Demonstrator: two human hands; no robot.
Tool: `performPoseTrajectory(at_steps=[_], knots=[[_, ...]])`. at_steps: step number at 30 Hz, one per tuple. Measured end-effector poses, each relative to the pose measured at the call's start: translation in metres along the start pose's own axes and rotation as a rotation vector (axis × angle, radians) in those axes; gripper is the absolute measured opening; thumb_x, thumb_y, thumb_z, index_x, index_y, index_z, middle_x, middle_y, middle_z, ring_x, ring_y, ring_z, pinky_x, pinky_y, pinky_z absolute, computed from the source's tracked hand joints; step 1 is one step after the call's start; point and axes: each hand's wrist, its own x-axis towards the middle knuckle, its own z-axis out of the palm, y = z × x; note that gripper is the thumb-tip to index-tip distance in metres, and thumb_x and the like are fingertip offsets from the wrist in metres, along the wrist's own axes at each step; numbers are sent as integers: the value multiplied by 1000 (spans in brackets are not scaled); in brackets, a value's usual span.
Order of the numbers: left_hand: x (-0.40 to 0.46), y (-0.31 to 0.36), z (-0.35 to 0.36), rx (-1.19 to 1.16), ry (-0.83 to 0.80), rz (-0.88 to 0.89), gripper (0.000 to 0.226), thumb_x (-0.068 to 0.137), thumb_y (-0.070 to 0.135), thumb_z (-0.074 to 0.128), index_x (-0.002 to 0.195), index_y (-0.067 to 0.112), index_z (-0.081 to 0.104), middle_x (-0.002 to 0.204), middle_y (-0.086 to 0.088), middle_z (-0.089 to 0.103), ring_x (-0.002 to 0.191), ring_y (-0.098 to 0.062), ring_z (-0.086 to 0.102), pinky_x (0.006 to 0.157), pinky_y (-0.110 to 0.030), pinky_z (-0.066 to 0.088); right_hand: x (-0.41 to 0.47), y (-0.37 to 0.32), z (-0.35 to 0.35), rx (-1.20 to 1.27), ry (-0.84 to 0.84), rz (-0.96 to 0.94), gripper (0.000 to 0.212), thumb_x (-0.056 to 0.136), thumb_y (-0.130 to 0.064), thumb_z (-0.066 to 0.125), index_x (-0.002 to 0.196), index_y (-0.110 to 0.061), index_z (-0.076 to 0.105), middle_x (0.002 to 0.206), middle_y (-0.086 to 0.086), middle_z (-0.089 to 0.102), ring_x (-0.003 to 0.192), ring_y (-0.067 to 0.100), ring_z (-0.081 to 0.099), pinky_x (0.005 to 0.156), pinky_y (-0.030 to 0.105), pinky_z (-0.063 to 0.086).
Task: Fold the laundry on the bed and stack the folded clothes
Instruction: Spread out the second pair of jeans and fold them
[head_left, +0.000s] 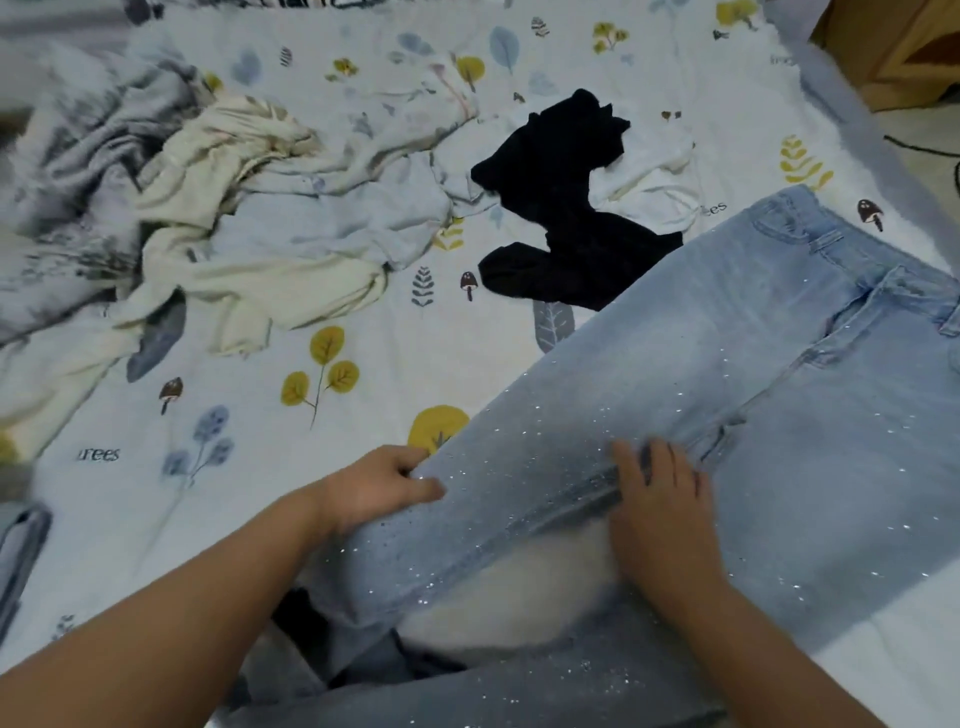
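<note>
Light blue jeans (727, 364) dotted with small sparkles lie spread across the right side of the bed, waistband at the far right, legs running toward me. My left hand (379, 486) grips the outer edge of the near leg, thumb on top of the denim. My right hand (657, 499) holds the inner seam between the legs, fingers curled into the fabric. A black garment (561, 208) lies crumpled beyond the jeans. A cream garment (234, 244) and a pale blue one (332, 218) lie in a heap at the left.
The bed carries a white sheet (249, 415) printed with leaves and mushrooms. A grey rumpled blanket (67, 171) fills the far left. A white cloth (654, 171) lies behind the black garment. A wooden piece of furniture (904, 47) stands past the bed's right corner.
</note>
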Motion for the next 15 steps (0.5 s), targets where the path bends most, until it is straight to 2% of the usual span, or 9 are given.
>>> performPoseTrajectory(at_steps=[2,4,6,8,10,11,12,13,15], knots=[[-6,2,-5,-119,-196,24,15,79,18,69,89,7,66,83,-8,66,73,-18,63,75,-30,51,0,-29,-1,-44,-26,-151,78,67,-20,77,138,-16,45,139,24,41,130,37,40,105,53,32],[-12,2,-10,-236,-323,-60,17,85,20,66,94,6,66,83,-11,64,65,-16,61,64,-26,49,-4,-57,-4,-92,16,-333,62,38,-18,90,97,-11,72,101,20,66,91,37,66,79,46,53],[-15,-2,-17,-288,-352,-211,30,91,38,55,87,9,62,66,-4,63,49,-8,54,48,-18,43,-6,-70,-4,-138,82,-443,43,28,-9,89,65,-13,68,64,8,64,57,29,63,54,31,52],[-20,-13,-29,-199,-331,-334,43,96,46,40,71,14,54,44,4,53,35,-5,45,39,-15,36,-4,-74,-10,-88,97,-429,35,34,-6,85,62,-11,65,53,6,58,47,27,58,39,27,44],[-27,-29,-43,-25,-365,-415,53,93,54,41,76,8,62,56,-8,64,54,-14,63,56,-20,51,-1,-74,-21,-26,124,-325,17,58,-10,73,71,-7,62,59,9,59,53,29,58,38,33,41],[-31,-37,-48,57,-404,-442,63,88,60,44,97,3,67,81,-17,71,84,-21,69,82,-27,53,2,-74,-26,-24,115,-250,13,71,-11,66,83,-8,61,71,9,61,66,30,60,47,36,43],[-37,-46,-53,104,-458,-474,76,82,68,47,117,2,61,106,-21,66,112,-26,60,102,-33,41,5,-73,-30,-44,69,-192,14,82,-15,57,95,-12,56,86,7,62,82,29,58,58,36,41],[-42,-55,-57,97,-506,-477,84,74,74,52,127,8,56,123,-16,60,126,-23,48,110,-32,30,8,-72,-32,-37,41,-158,13,89,-18,49,102,-15,50,98,5,60,94,27,54,64,34,36],[-51,-71,-61,-59,-524,-427,70,66,66,68,119,22,58,130,-1,57,123,-13,47,112,-28,25,9,-72,-34,-5,23,-126,4,92,-20,42,96,-19,40,104,3,58,99,25,50,65,33,27]])
